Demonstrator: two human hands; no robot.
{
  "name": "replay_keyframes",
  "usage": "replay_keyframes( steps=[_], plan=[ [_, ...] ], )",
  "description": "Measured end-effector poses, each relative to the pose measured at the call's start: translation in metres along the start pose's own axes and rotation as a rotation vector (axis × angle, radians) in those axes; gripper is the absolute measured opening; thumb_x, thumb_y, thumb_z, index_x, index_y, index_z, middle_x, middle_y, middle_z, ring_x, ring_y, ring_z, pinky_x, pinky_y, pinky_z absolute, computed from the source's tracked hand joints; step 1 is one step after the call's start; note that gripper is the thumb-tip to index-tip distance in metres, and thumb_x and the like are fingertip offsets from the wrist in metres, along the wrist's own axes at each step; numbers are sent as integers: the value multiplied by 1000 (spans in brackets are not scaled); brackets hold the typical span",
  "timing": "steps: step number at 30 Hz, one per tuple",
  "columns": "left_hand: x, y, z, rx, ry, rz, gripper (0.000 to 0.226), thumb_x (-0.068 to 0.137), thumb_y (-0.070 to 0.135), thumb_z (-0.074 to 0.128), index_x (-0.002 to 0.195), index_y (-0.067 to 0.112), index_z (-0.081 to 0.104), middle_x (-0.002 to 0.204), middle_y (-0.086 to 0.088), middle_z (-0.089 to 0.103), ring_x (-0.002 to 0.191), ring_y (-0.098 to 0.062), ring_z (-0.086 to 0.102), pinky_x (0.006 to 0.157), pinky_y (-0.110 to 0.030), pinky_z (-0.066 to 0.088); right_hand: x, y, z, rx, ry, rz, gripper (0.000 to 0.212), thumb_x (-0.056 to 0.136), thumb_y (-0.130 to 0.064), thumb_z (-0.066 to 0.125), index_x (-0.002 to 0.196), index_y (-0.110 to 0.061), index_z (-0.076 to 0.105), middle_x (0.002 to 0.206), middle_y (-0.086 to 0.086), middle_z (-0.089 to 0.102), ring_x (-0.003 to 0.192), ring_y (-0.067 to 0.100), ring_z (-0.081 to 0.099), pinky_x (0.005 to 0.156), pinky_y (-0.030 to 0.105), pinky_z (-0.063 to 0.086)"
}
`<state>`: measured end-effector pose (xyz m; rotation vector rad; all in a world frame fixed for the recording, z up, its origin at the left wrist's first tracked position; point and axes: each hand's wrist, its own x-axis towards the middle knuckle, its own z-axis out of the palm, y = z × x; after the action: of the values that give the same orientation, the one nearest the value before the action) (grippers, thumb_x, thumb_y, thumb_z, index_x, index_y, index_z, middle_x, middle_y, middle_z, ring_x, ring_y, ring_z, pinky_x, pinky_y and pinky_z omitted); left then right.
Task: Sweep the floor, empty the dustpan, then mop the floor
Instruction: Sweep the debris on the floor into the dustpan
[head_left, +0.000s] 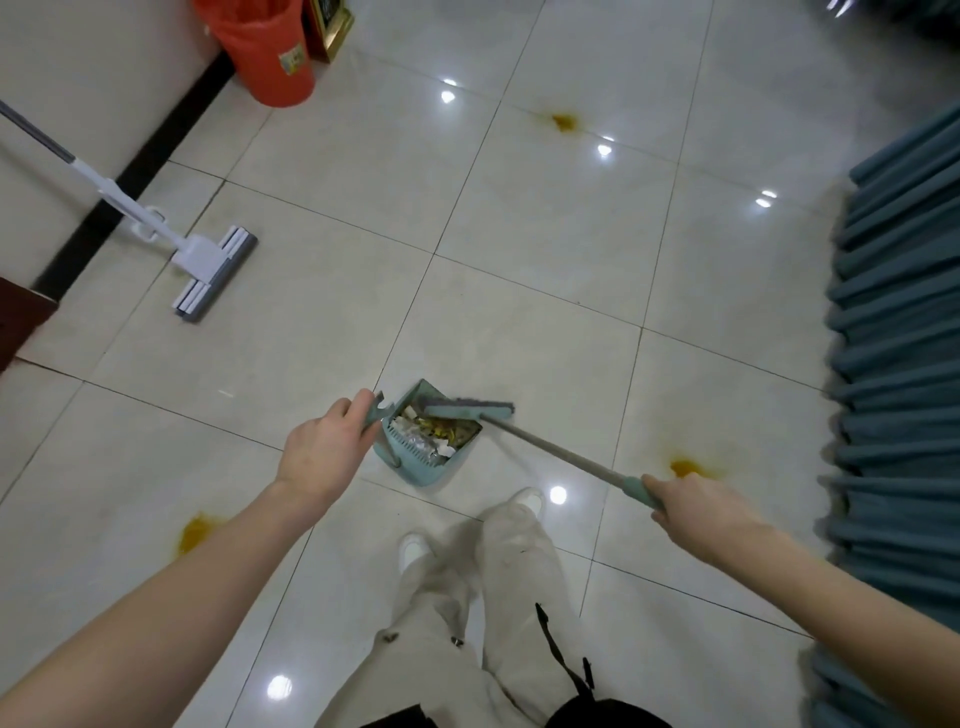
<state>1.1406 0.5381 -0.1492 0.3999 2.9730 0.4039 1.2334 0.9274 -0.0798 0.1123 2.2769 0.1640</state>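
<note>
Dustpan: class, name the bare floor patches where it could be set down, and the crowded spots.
Free: the tiles between the mop and the far yellow stain; the tiles between the broom and the curtain. Crowded: by the wall, around mop and red bin; by the person's feet.

Brightness: bright and even, indoor light.
Glare: small white lamp reflections dotted over the glossy floor, at upper centre, right of centre and bottom left.
Shadows: faint and soft-edged.
Blur: smeared along the right edge across the curtain; upper corners soft.
Distortion: wide-angle bending of tile lines toward the edges.
</note>
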Motion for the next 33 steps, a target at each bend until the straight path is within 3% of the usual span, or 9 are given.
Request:
replay_keyframes(
  steps=[5,7,10,16,19,25,30,33],
  plan=[
    [-17,-10,-6,-22,-33,-36,27,93,34,55,99,23,31,84,-9,62,60,-41,61,50,-34,37,11,-18,2,105,30,70,27,98,-27,45,123,-18,48,87,2,49,74,24,51,61,29,41],
    [-22,-17,-7,-39,-59,-64,25,94,36,52,100,23,31,86,-8,61,65,-42,62,52,-36,39,24,-30,4,114,49,82,26,97,-20,43,122,-16,49,84,1,48,71,22,51,54,28,38],
    [-30,-23,-5,-74,-68,-88,25,94,36,51,99,25,30,87,-9,61,66,-43,61,54,-40,46,36,-46,13,69,36,99,30,96,-11,40,124,-15,48,79,0,44,61,15,45,43,25,28],
    [-28,-24,-2,-80,-65,-82,25,94,36,52,99,24,30,86,-9,61,65,-42,61,54,-39,45,16,-49,35,-96,6,14,42,93,-5,41,133,-16,39,69,-4,32,63,16,47,44,25,29],
    [-28,-25,-3,-65,-68,-59,25,94,36,52,101,24,31,88,-9,62,65,-42,61,54,-39,45,2,-32,37,-84,11,6,38,95,-11,43,132,-21,40,69,-4,35,55,12,38,44,25,30],
    [-39,-26,-4,-85,-68,-27,24,95,35,52,103,24,33,91,-8,63,67,-40,62,55,-37,43,-24,-11,37,64,-28,62,27,98,-32,46,124,-29,50,91,-1,58,75,18,58,52,24,40],
    [-54,-18,0,-71,-66,54,29,92,32,58,103,25,33,87,-8,65,58,-40,61,49,-38,46,-41,-9,58,188,-23,167,34,99,-31,44,133,-29,45,88,-4,55,71,14,55,51,22,39],
    [-59,-12,4,-62,-81,91,27,92,34,57,103,26,34,87,-6,65,59,-39,62,49,-37,46,-46,-10,67,232,-14,226,26,98,-28,45,123,-23,51,80,-5,50,72,16,56,51,24,40]
  ],
)
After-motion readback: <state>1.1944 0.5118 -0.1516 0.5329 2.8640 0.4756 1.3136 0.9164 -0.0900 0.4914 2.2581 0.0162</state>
